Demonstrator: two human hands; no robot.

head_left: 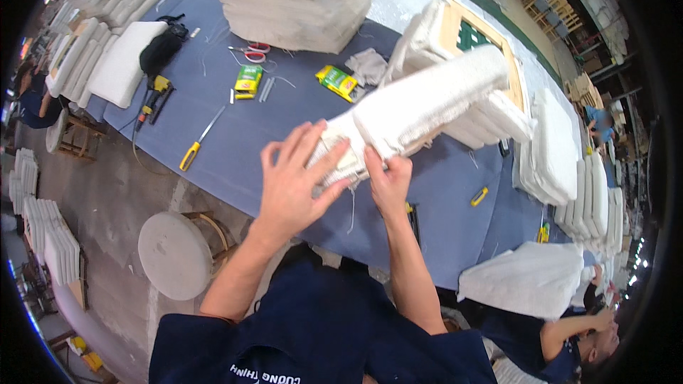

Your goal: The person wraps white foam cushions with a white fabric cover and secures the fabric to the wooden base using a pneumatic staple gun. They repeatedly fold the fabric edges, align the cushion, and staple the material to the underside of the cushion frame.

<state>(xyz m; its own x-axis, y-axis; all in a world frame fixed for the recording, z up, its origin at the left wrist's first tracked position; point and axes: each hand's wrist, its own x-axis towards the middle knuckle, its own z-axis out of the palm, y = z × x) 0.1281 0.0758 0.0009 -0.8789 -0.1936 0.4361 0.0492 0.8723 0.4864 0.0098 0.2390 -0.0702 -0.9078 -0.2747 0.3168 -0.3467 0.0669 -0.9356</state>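
A white fabric-covered seat cushion is tilted above the blue-grey worktable, its long side running up to the right. My left hand lies over its near left end with the fingers spread and the thumb along the lower edge. Close by, my right hand is closed on the cushion's near edge, thumb pressed against the fabric. What its curled fingers cover is hidden. A loose thread hangs below the cushion between my hands.
The worktable carries a yellow-handled screwdriver, a staple gun, red-handled scissors, a green-yellow packet and a yellow cutter. Cushion stacks stand at the back and right. A round stool is left; a co-worker sits lower right.
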